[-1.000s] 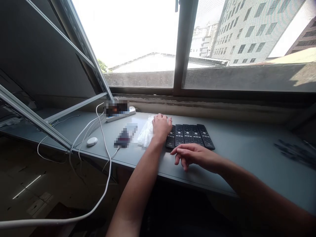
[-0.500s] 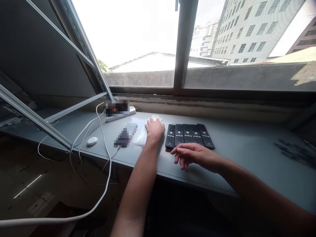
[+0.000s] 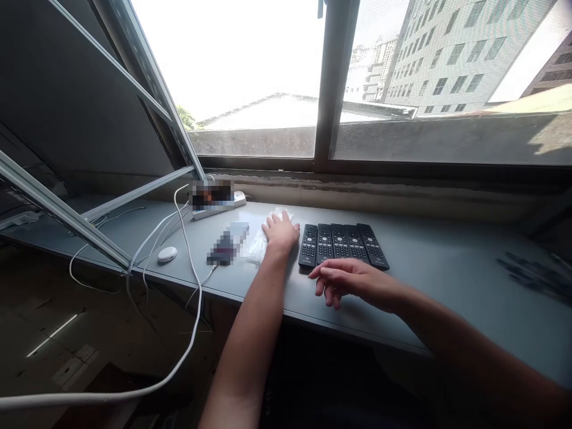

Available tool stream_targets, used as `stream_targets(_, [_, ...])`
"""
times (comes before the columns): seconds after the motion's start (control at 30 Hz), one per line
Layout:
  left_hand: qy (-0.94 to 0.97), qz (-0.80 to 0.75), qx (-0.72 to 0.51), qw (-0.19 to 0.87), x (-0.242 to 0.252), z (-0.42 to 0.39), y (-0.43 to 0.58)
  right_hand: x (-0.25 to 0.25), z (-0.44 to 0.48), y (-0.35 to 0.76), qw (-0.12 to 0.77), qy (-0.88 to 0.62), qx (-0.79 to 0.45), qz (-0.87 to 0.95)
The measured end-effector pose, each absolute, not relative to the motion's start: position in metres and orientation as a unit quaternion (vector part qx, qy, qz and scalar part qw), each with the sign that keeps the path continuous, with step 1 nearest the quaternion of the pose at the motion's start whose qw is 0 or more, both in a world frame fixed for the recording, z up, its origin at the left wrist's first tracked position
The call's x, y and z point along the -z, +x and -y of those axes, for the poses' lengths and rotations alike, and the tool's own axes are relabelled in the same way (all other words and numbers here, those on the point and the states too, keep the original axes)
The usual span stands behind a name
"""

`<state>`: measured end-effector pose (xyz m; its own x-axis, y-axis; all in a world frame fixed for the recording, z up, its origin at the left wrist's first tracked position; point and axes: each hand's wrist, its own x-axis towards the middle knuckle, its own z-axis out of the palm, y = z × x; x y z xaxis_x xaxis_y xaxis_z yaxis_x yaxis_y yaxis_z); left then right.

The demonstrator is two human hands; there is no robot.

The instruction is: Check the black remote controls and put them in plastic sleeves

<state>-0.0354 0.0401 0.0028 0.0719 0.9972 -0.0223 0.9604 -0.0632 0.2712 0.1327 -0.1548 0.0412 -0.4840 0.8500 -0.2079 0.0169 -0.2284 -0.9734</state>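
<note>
My left hand (image 3: pixel 281 232) lies with spread fingers on a clear plastic bag (image 3: pixel 258 249), covering much of it. To the right of that hand, several black remote controls (image 3: pixel 340 241) lie side by side in a row, buttons up; the rightmost one (image 3: pixel 372 245) is slightly slanted. My right hand (image 3: pixel 351 280) is at the near ends of the remotes, its fingers loosely bent and apart, with nothing in them. Whether it touches a remote I cannot tell.
Left of the bag is a blurred-out phone-like item (image 3: pixel 227 245) on a cable. A white round case (image 3: pixel 167 254), a white power strip (image 3: pixel 240 199) and looping white cables (image 3: pixel 196 322) are further left. A metal frame (image 3: pixel 138 190) slants over the desk (image 3: pixel 447 268). Dark blurred items (image 3: pixel 531 277) lie far right.
My left hand's fingers have spread slightly on the plastic bag. My right hand and the remotes look the same.
</note>
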Motion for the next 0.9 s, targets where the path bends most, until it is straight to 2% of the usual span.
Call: stream_targets(0.9, [0.724, -0.679, -0.048, 0.108, -0.0111, -0.0369, -0.0346, -0.0422, 0.1561, 0.1316, 0.304, -0.406, -0.67, 0.542])
